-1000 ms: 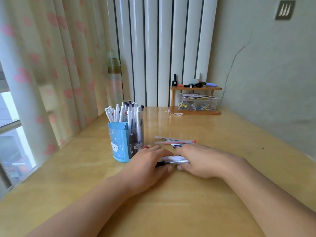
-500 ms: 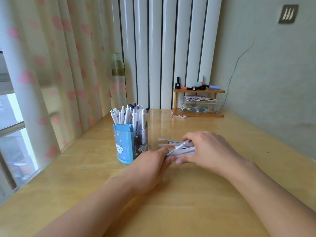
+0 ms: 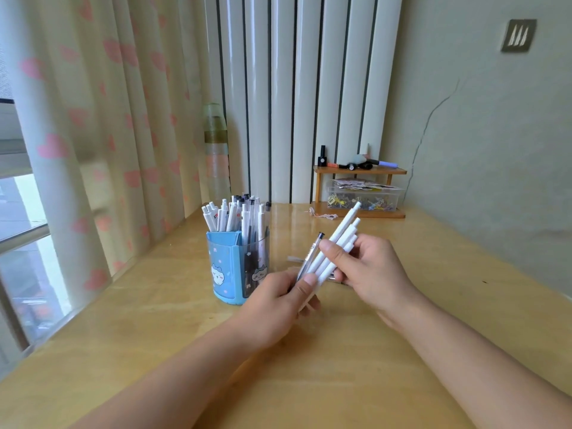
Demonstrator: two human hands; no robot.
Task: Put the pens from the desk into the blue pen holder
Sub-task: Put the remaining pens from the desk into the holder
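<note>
head | left hand (image 3: pixel 278 297) + right hand (image 3: pixel 368 270) grip pen bundle (image 3: pixel 335 246) | beside blue pen holder (image 3: pixel 229 267)

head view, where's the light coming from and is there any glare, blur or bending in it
Head view: daylight enters from the window at left; a pale sheen glares on the desk behind the blue pen holder; the curtain bows from wide-angle distortion; the bundle of pens stays fairly sharp.
</note>
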